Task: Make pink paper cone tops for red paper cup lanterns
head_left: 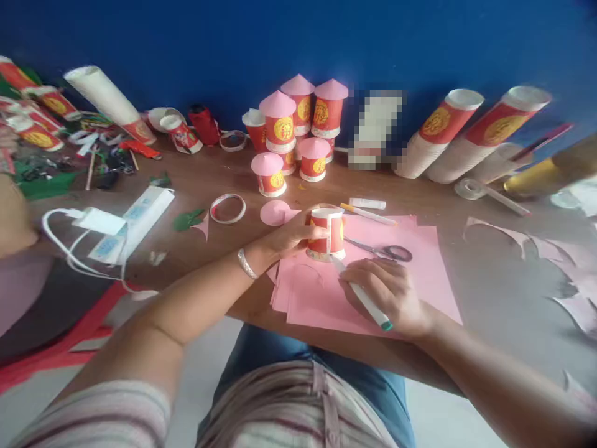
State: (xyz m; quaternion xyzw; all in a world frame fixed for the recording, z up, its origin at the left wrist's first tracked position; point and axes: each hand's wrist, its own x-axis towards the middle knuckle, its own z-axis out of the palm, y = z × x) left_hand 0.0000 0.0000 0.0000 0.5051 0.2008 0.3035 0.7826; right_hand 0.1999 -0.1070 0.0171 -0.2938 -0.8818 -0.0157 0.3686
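A red paper cup with a white vertical strip stands upside down on a stack of pink paper sheets. My left hand is closed around its left side. My right hand grips a white pen-like tool with a green end, its tip close to the cup's lower rim; whether it touches I cannot tell. Scissors with dark handles lie on the pink paper, just right of the cup. Behind them are a yellow-and-white pen and a small white tube.
Several red cups with pink cone tops stand at the back. Stacked cups lean to the right, near clear tape. On the left are a power strip, a cut cup ring and another person's arm. Paper scraps lie right.
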